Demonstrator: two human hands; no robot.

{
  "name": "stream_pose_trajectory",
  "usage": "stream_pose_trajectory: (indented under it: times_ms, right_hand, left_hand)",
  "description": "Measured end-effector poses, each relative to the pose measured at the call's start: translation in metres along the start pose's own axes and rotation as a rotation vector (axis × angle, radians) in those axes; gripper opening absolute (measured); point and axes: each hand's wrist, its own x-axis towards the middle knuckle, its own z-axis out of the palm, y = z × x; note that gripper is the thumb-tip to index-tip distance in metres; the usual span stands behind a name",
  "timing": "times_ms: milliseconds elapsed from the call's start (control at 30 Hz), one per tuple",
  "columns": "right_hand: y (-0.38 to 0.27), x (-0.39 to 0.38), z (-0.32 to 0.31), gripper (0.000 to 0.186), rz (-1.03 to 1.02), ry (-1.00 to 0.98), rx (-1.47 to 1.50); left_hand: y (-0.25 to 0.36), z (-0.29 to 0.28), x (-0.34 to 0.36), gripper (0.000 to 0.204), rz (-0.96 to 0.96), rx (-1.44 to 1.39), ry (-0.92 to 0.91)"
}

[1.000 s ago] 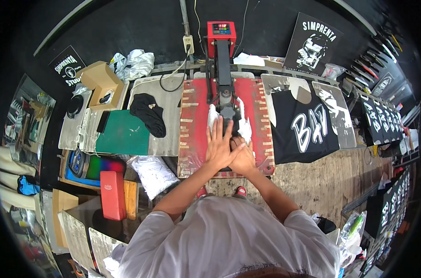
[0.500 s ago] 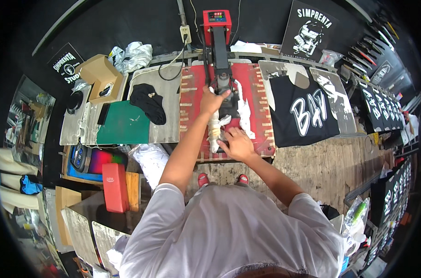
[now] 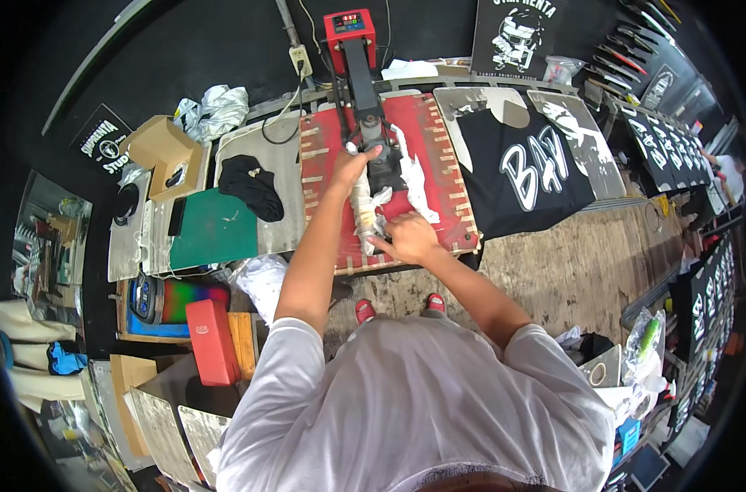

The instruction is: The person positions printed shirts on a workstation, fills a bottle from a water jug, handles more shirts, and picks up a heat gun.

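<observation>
A heat press with a red top [image 3: 438, 164] and a dark central arm stands on the bench in front of me. Two bars wrapped in white cloth and tape run along it toward me, a left wrapped bar [image 3: 362, 197] and a right wrapped bar [image 3: 418, 184]. My left hand [image 3: 351, 170] is closed round the far end of the left bar, its thumb reaching over the grey metal joint [image 3: 371, 129]. Close to that bar's near end, my right hand [image 3: 412, 238] lies over the red top with fingers spread and thumb toward the bar. Its fingertips are partly hidden.
Right of the press lies a black printed T-shirt [image 3: 520, 168] on a board. To the left are a green mat [image 3: 213, 230], a crumpled black cloth [image 3: 254, 187] and an open cardboard box [image 3: 172, 156]. A red box [image 3: 211, 340] sits lower left. Printed black shirts [image 3: 664, 152] line the right side.
The whole view has turned slightly, so the bench sits further left and higher. Both hands keep nearly the same places on the press.
</observation>
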Motion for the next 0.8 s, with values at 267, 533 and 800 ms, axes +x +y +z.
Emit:
stream_pose_trajectory:
  times_ms: [267,533,800]
  right_hand:
    - [-0.001,0.005,0.005,0.067,0.015,0.011,0.019]
    - [0.007,0.0,0.006,0.063,-0.018,0.059,0.04]
    - [0.004,0.007,0.014,0.057,-0.078,0.148,0.019]
  left_hand:
    - [-0.004,-0.007,0.003,0.068,-0.043,-0.029,-0.012]
    - [0.019,-0.001,-0.015,0.078,-0.052,0.007,-0.031]
    - [-0.003,-0.007,0.005,0.054,0.088,-0.006,0.024]
